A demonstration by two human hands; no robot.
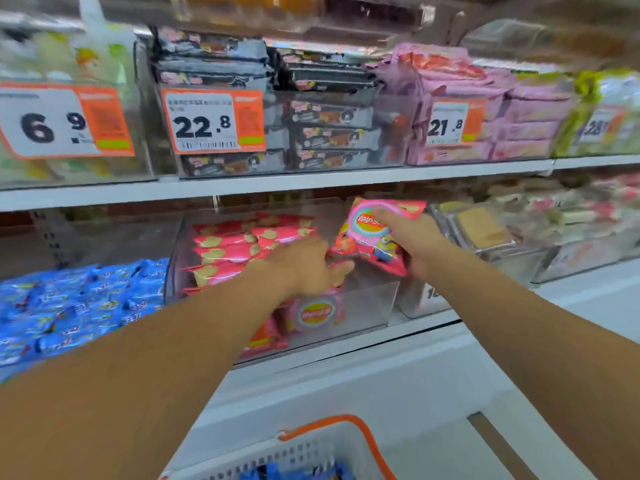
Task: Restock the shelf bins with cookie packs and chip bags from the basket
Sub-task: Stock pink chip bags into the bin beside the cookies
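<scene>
Chip bag (375,233), pink, was in my right hand (417,242), fingers curled round right edge, over clear bin (363,303). Judged light, puffy, crushable, slick film; grip by seam. Left hand (304,268) spread flat, seemingly pressing stacked bags (239,251); blur.

Retail shelving: a white upper shelf board (311,180) carries orange-framed price tags (214,121), among them "22.8" and "21.8". A white ledge (398,372) runs below the lower shelf. Even, bright lighting; edges motion-blurred.
</scene>
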